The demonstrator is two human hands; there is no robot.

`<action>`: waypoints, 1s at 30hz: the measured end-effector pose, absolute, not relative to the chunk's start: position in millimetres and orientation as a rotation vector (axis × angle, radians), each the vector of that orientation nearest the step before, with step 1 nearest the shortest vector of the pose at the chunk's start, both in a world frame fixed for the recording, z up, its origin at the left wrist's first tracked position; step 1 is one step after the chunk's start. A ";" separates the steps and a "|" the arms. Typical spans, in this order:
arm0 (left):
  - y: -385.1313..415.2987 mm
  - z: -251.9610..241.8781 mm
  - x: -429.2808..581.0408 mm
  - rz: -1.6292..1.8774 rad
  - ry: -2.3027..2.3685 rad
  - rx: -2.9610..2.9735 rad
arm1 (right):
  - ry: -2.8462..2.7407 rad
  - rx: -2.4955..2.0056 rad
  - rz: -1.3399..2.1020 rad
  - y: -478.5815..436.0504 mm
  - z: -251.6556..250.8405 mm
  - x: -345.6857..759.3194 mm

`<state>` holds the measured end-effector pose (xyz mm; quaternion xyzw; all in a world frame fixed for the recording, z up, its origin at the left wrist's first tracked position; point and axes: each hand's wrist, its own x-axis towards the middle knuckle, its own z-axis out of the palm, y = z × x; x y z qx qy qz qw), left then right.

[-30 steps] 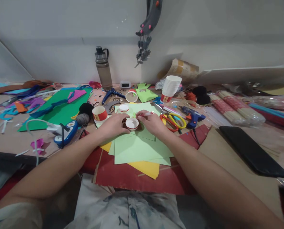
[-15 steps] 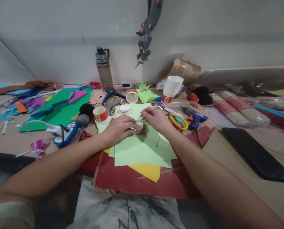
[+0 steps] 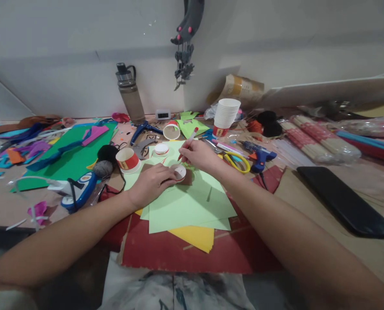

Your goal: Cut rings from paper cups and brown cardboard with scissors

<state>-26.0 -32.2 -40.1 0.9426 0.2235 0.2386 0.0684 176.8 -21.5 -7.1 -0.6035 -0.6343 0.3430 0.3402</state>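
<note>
My left hand (image 3: 152,182) rests on the light green paper (image 3: 192,202) with its fingers closed round a small cut piece of paper cup (image 3: 179,172), white inside with a red band. My right hand (image 3: 200,156) is just behind the cup piece, fingers pinched on a pen (image 3: 190,136) whose tip points down beside the cup piece. The green sheets lie on yellow paper (image 3: 195,236) and a red board (image 3: 185,252).
A red-banded paper cup (image 3: 127,160), a cut cup ring (image 3: 161,149), another cup on its side (image 3: 171,130), a stack of white cups (image 3: 225,116), yellow scissors (image 3: 234,160), a blue glue gun (image 3: 258,153), a water bottle (image 3: 129,95), green foam (image 3: 69,155) and a black slab (image 3: 345,201) surround the sheets.
The view shifted left and down. My right hand lifted the pen more upright behind the cup piece, while my left hand turned the cup piece on its side.
</note>
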 end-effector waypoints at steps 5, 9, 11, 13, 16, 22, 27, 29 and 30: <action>-30.3 -45.1 -26.3 0.783 0.643 2.832 | -1.627 -1.574 0.954 -16.7 -23.5 178.1; -30.0 -44.7 -25.2 0.811 0.640 2.814 | -1.619 -1.577 0.963 -16.9 -28.6 179.9; -30.2 -44.2 -24.7 0.817 0.640 2.807 | -1.617 -1.583 0.939 -16.7 -30.3 180.1; -30.5 -44.2 -24.4 0.815 0.643 2.808 | -1.614 -1.584 0.914 -16.2 -32.0 179.5; -30.7 -45.0 -24.1 0.808 0.643 2.819 | -1.607 -1.568 0.920 -14.5 -33.9 177.6; -31.4 -45.6 -23.2 0.790 0.675 2.823 | -1.612 -1.496 1.028 -7.1 -35.0 173.5; -31.5 -45.5 -22.6 0.771 0.705 2.806 | -1.621 -1.472 1.064 -2.8 -34.4 173.4; -31.3 -45.8 -22.6 0.771 0.709 2.804 | -1.626 -1.466 1.069 -2.8 -33.7 174.4; -31.1 -46.1 -22.6 0.774 0.707 2.805 | -1.632 -1.468 1.068 -3.0 -33.1 175.0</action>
